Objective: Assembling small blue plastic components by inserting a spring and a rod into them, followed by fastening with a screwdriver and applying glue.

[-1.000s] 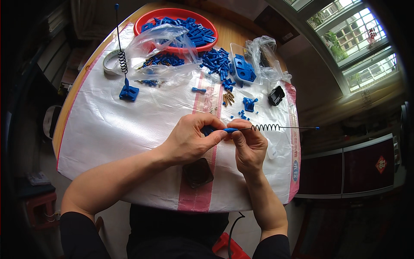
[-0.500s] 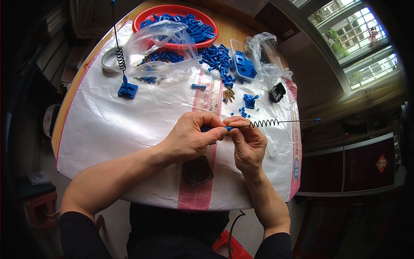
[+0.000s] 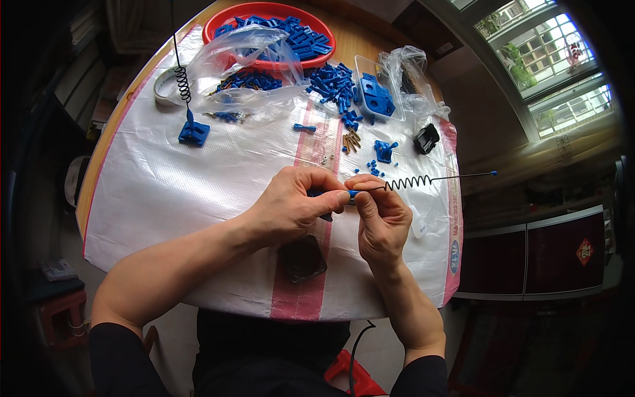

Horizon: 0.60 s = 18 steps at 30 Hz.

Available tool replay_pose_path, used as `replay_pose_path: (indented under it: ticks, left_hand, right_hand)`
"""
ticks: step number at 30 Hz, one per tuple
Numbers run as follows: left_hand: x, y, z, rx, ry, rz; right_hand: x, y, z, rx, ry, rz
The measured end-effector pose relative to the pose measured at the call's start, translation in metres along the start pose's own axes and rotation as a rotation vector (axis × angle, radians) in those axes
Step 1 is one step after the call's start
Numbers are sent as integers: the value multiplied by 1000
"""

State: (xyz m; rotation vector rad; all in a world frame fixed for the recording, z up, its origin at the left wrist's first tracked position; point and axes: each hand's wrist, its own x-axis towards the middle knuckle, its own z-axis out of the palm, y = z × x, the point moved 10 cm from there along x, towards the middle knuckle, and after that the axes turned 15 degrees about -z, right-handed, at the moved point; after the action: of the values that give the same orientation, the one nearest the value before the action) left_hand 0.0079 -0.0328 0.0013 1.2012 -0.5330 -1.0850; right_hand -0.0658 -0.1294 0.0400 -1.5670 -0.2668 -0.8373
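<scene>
In front of my chest, both hands work on a thin black wire rod [image 3: 408, 182] that has a coiled spring section and a blue tip. My left hand [image 3: 301, 202] pinches a small blue plastic piece [image 3: 354, 194] at the rod's inner end between thumb and fingers. Close against it, my right hand [image 3: 383, 221] is closed on the joint, and the rod sticks out past its fingers to the right. Most of the blue piece is hidden by my fingers. At the left, a similar coiled rod [image 3: 183, 86] stands upright in a blue base [image 3: 194, 133].
A red basin [image 3: 332, 40] of blue parts stands at the back, beside clear plastic bags [image 3: 264, 99] and a heap of blue pieces [image 3: 331, 86]. Brass pins [image 3: 351, 140], another blue base [image 3: 384, 151] and a black box [image 3: 426, 139] lie to the right. A dark square dish [image 3: 302, 259] sits below my hands.
The free end of the rod has tilted slightly up and to the right. Both hands keep their pinch in nearly the same place.
</scene>
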Motion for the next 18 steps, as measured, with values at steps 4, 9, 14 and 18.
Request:
replay_pose_path:
  ticks: [4, 9, 14, 18]
  left_hand:
    - [-1, 2, 2, -1, -20, 10]
    - [0, 1, 7, -65, -76, -23]
    - [3, -12, 15, -264, -270, -110]
    - [3, -20, 19, -360, -338, -209]
  right_hand:
    - [-3, 6, -1, 93, 58, 63]
    - [-1, 6, -2, 173, 27, 72]
    - [-4, 17, 2, 224, -2, 198]
    - [-9, 23, 7, 332, 18, 295]
